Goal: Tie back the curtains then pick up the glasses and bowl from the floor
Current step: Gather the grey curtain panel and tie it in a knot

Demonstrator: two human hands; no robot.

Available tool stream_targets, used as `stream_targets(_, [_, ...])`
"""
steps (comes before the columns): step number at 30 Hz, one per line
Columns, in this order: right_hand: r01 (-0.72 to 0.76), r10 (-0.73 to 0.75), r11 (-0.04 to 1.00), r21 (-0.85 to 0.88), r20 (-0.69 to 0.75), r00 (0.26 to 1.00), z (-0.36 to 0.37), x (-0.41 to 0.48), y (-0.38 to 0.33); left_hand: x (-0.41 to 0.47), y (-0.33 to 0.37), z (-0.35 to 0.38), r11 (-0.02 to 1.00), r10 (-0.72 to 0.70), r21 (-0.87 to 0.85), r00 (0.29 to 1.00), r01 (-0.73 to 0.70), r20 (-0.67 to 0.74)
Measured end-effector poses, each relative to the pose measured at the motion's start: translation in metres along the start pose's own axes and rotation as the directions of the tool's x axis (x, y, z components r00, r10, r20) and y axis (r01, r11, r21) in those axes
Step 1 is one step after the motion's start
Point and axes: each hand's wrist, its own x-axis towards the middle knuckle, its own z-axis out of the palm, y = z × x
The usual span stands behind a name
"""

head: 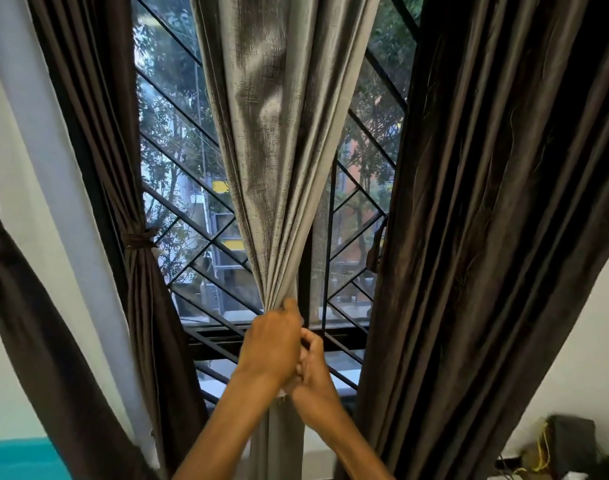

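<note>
Left of the grey curtain [282,133], the brown curtain [123,168] is already cinched w/ a tie [136,240]. At the grey curtain's gathered waist, the left hand [273,344] grips the bunched fabric, fingers curled round it. The right hand [313,367] is just beside it, fingers curled on the same bunch; no tie visible there. Right of it, the dark curtain [503,202] hangs loose, untied. Glasses & bowl not in view, so floor pickup is not yet done.

At your lower right a dark grey boxy object [571,434] sat beside tangled yellow cords [541,453] on a support you couldn't make out, and a flat teal surface [17,459] filled your lower-left corner.
</note>
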Motion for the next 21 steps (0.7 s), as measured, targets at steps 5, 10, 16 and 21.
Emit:
stream_targets(5, [0.040, -0.048, 0.922, -0.386, -0.011, 0.999, -0.017, 0.004, -0.011, 0.012, -0.024, -0.014, 0.999, 0.017, -0.040, 0.983, -0.010, 0.183])
stream_targets(10, [0.155, -0.072, 0.592, -0.791, 0.140, 0.988, -0.036, 0.010, -0.031, 0.026, -0.064, -0.015, 0.968, 0.061, -0.246, 0.920, 0.039, 0.386])
stream_targets(16, [0.409, -0.399, 0.159, -0.898, 0.321, 0.859, -0.048, 0.017, -0.057, 0.024, -0.083, -0.020, 0.962, 0.112, -0.273, 0.897, 0.010, 0.427])
stream_targets(21, [0.605, -0.326, 0.125, -0.786, 0.544, 0.773, -0.052, 0.044, -0.077, 0.016, -0.076, -0.027, 0.961, 0.173, -0.273, 0.875, -0.049, 0.452])
